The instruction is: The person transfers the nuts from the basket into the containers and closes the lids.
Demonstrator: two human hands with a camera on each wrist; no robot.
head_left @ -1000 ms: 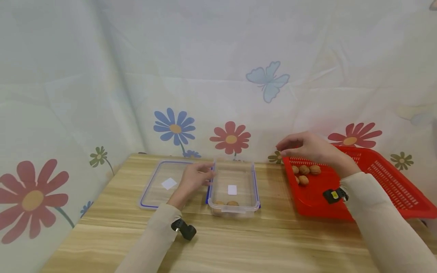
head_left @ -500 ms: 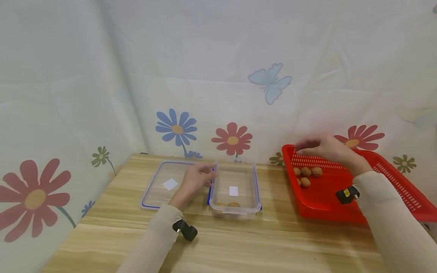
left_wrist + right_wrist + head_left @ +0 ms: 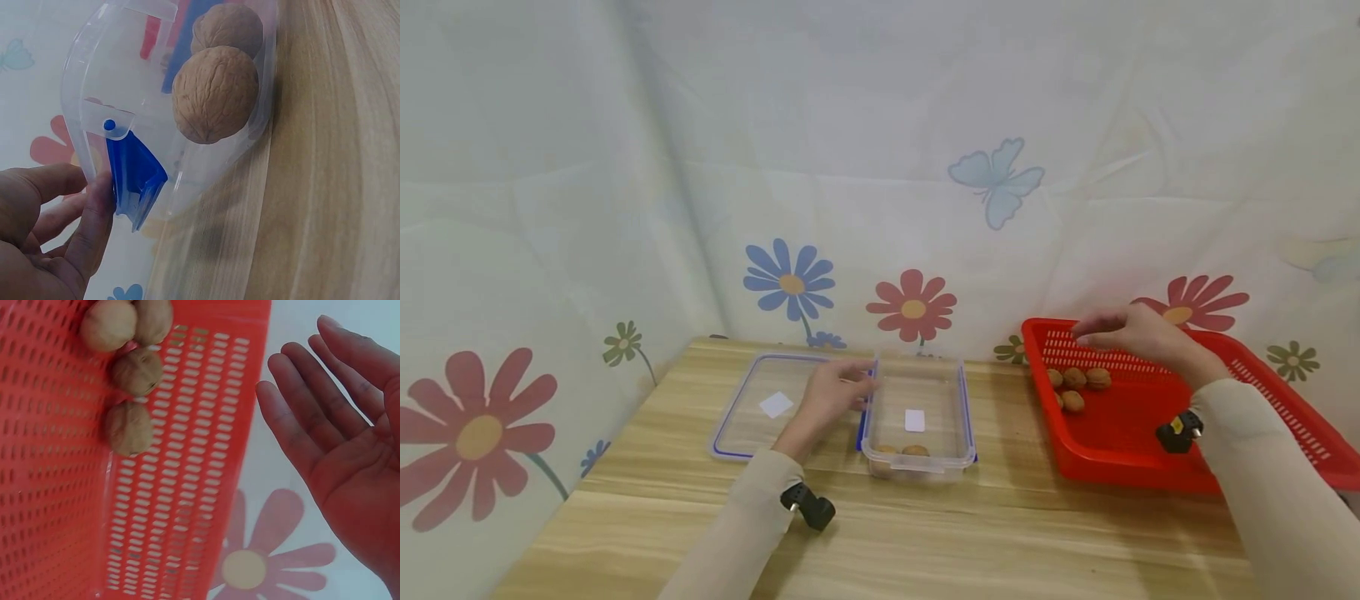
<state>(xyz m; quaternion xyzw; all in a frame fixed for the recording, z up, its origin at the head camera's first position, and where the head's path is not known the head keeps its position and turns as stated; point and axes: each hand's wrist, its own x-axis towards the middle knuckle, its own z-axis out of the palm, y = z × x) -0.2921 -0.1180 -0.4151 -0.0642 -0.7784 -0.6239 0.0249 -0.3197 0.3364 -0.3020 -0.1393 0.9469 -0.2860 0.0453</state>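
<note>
Head view: right hand (image 3: 1138, 335) over walnuts (image 3: 1078, 383) in red basket (image 3: 1150, 433), empty

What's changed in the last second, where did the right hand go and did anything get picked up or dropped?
The right hand moved rightward from the red basket's left corner to above its back rim, beyond the walnuts; its fingers are straight and it holds nothing. Nothing was taken or let go. The left hand stayed at the clear container's left edge, thumb on the blue clasp. The lid and both walnuts inside stayed put.
</note>
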